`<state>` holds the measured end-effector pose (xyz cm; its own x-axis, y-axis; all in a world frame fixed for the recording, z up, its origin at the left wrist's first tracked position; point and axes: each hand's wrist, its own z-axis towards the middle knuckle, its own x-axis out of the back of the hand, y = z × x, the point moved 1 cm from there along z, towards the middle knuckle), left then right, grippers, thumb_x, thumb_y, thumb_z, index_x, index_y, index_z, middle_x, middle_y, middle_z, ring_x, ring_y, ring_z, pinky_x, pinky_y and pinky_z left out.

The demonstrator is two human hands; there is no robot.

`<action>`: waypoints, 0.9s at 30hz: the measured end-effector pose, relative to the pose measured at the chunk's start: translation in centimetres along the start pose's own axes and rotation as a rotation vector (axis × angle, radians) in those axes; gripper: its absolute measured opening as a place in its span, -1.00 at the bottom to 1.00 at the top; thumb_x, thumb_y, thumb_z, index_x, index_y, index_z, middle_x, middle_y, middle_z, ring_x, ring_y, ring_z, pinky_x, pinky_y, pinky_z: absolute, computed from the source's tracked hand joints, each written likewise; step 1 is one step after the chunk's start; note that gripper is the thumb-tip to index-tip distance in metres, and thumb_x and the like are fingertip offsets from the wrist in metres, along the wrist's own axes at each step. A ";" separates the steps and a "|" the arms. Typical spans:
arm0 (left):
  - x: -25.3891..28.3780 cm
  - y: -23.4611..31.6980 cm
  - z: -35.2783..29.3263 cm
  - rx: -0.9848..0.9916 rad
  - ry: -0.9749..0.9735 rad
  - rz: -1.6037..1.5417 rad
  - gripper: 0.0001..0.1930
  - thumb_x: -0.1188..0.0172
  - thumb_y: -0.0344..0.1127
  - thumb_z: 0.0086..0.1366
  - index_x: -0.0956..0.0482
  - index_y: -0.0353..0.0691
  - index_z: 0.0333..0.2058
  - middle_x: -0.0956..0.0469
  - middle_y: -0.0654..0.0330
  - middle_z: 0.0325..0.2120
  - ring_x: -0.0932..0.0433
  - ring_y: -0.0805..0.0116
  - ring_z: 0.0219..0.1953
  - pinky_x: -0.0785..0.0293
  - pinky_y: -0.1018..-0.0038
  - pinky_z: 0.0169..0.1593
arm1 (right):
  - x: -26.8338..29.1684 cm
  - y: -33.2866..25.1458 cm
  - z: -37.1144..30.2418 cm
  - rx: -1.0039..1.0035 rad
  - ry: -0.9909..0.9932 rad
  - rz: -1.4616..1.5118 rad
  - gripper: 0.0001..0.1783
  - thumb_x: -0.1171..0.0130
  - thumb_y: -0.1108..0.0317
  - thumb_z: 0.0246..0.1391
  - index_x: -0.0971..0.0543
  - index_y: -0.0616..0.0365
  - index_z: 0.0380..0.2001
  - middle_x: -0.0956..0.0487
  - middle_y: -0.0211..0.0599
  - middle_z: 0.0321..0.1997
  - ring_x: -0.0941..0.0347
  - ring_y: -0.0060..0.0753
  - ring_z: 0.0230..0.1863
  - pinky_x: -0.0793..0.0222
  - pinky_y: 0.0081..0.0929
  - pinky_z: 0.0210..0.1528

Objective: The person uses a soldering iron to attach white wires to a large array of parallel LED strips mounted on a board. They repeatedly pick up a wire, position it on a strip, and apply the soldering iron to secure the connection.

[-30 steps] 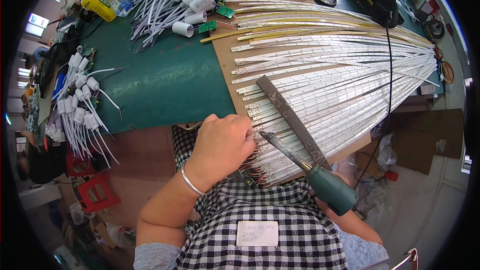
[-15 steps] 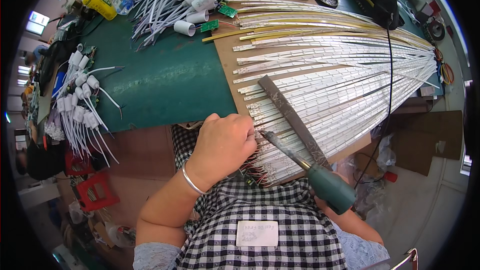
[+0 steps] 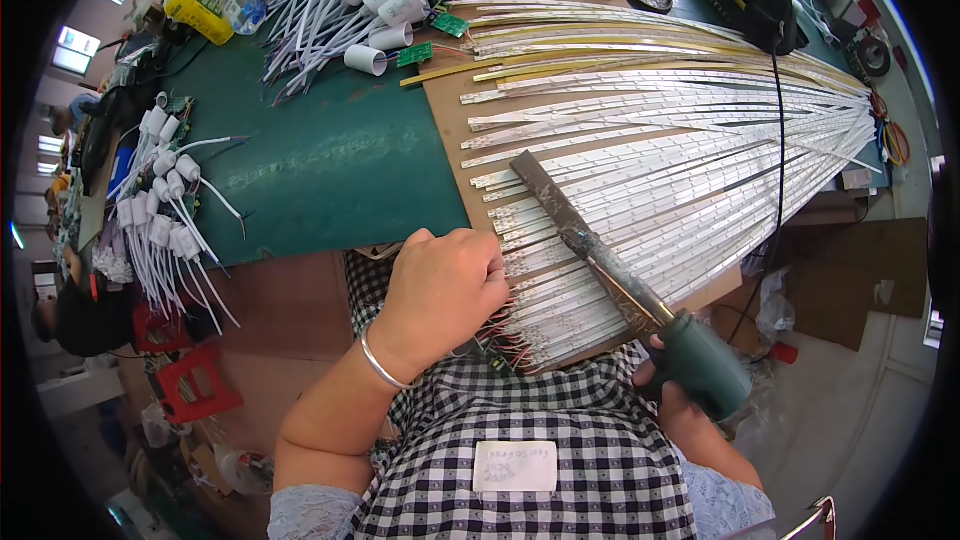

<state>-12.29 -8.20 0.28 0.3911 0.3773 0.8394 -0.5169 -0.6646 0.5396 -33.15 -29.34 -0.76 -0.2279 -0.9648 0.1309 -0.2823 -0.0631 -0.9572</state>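
My left hand (image 3: 447,280) is closed in a pinch at the near-left ends of the LED strips (image 3: 640,180); what its fingers hold is hidden from view. Below it, thin red wires and a small dark green circuit board (image 3: 495,355) hang by the strip ends. My right hand (image 3: 680,405) grips the dark green handle of a soldering iron (image 3: 706,365). The iron's long metal shaft points up and left, and its tip lies over a flat dark metal bar (image 3: 537,178). That bar rests slantwise across the fanned strips.
The strips lie on a brown board (image 3: 452,125) on a green table (image 3: 330,160). White cylinder parts (image 3: 365,59) with wires and green circuit boards are heaped at the back; another bunch (image 3: 160,210) hangs at the left edge. A black cord (image 3: 781,140) crosses the strips at right.
The soldering iron has moved right, its tip going from beside my left hand to over the dark bar. My left hand stays nearly in place, still closed.
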 end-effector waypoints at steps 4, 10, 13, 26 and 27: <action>0.0 0.2 0.1 0.009 -0.007 -0.004 -0.95 -0.18 -0.41 0.00 -0.50 -0.16 -0.57 -0.48 0.26 -0.64 -0.44 0.28 -0.59 -0.27 0.38 -0.34 | 0.2 0.9 -0.1 0.006 0.033 0.000 -0.26 -0.11 -0.23 0.09 -0.37 0.15 0.10 -0.52 -0.40 -0.44 -0.39 -0.60 -0.42 -0.27 -0.63 -0.34; 0.0 0.3 -0.1 0.015 -0.028 0.014 -0.95 -0.18 -0.40 0.00 -0.50 -0.17 -0.57 -0.47 0.25 -0.65 -0.44 0.28 -0.59 -0.26 0.37 -0.34 | 0.1 1.8 -0.4 0.021 0.072 0.005 -0.28 -0.12 -0.22 0.09 -0.38 0.15 0.09 -0.52 -0.41 -0.47 -0.36 -0.64 -0.48 -0.24 -0.67 -0.43; -0.3 0.4 -0.3 0.002 -0.041 -0.012 -0.95 -0.19 -0.40 0.00 -0.50 -0.17 -0.58 -0.47 0.25 -0.65 -0.43 0.28 -0.59 -0.27 0.37 -0.34 | 0.3 1.8 -0.5 0.026 0.075 -0.014 -0.28 -0.12 -0.23 0.09 -0.38 0.15 0.09 -0.52 -0.40 -0.48 -0.34 -0.65 -0.53 -0.22 -0.68 -0.47; -1.0 1.3 -1.8 -0.015 0.004 0.003 -0.93 -0.19 -0.40 0.00 -0.48 -0.16 -0.60 -0.51 0.20 -0.63 -0.48 0.19 -0.56 -0.28 0.32 -0.34 | 0.3 1.2 0.1 -0.005 0.063 0.102 -0.28 -0.14 -0.19 0.09 -0.38 0.17 0.09 -0.53 -0.38 -0.48 -0.30 -0.66 -0.59 -0.18 -0.70 -0.54; -1.0 1.3 -1.8 -0.039 0.032 0.025 -0.92 -0.21 -0.41 -0.01 -0.48 -0.15 -0.59 -0.49 0.23 -0.63 -0.47 0.22 -0.54 -0.27 0.33 -0.33 | 0.3 1.1 0.2 -0.003 0.069 0.107 -0.28 -0.14 -0.19 0.08 -0.39 0.18 0.08 -0.53 -0.38 -0.49 -0.31 -0.66 -0.59 -0.18 -0.70 -0.54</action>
<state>-14.78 -8.27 0.24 0.3531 0.3817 0.8542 -0.5555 -0.6491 0.5197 -33.35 -29.72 -1.87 -0.3209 -0.9460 0.0453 -0.2558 0.0406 -0.9659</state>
